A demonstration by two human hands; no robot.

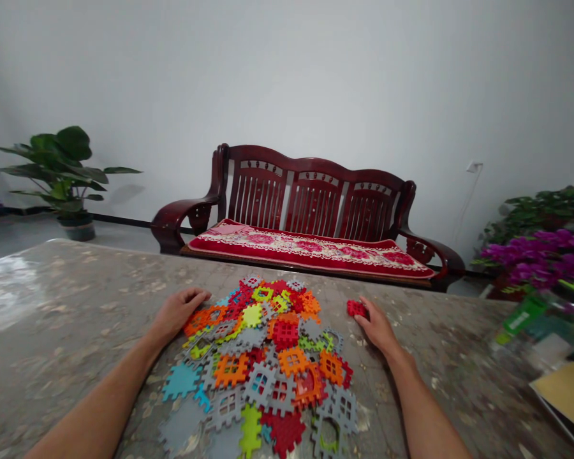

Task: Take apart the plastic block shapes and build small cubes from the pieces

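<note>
A wide pile of flat interlocking plastic pieces in gray, orange, red, green and blue lies on the patterned table between my forearms. My left hand rests at the pile's upper left edge, beside an orange piece, with its fingers close together and their tips partly hidden. To the right of the pile, my right hand has its thumb and fingers at a small red piece just above the table. Among the heap are a red square piece and a blue piece.
Beyond the table stands a dark red wooden bench with a red floral cover. Purple flowers, a green box and a yellow-brown sheet are at the right. A potted plant stands at the left.
</note>
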